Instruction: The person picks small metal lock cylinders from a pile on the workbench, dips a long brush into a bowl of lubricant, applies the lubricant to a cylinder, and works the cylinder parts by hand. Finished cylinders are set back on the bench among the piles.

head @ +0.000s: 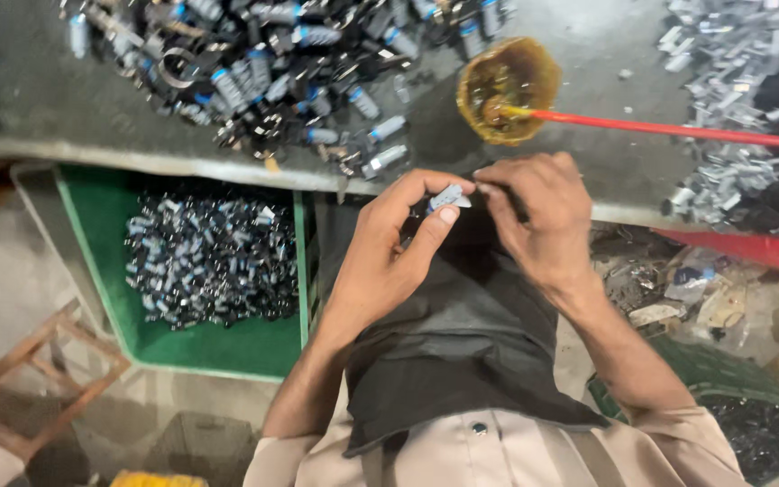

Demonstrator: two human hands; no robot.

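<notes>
Pinching a small pale blue-grey cylindrical part point(446, 197) between thumb and forefinger, the left hand point(388, 252) is held at the near edge of the grey worktable point(47, 99), its other fingers curled loosely. The part sits at the centre of the scene, just above a dark cloth point(462, 334) spread over the lap. The right hand point(534, 212) is brought in from the right, its fingertips closed together and touching the right end of the same part; whether something tiny is gripped between those fingertips cannot be told.

Just beyond the hands, on the table, a shallow round amber dish point(508, 88) of yellowish paste is seen, with a thin red stick point(678, 129) resting in it and stretching away to the right. On the far left of the table a heap of black and blue-tipped metal parts point(272, 63) is spread out, and on the far right a pile of silvery metal pieces point(732, 63) is seen.

Below the table on the left, a green tray point(101, 216) filled with small dark and silver parts point(209, 257) is placed, and near it, lower left, a wooden stool point(29, 388) is visible.
</notes>
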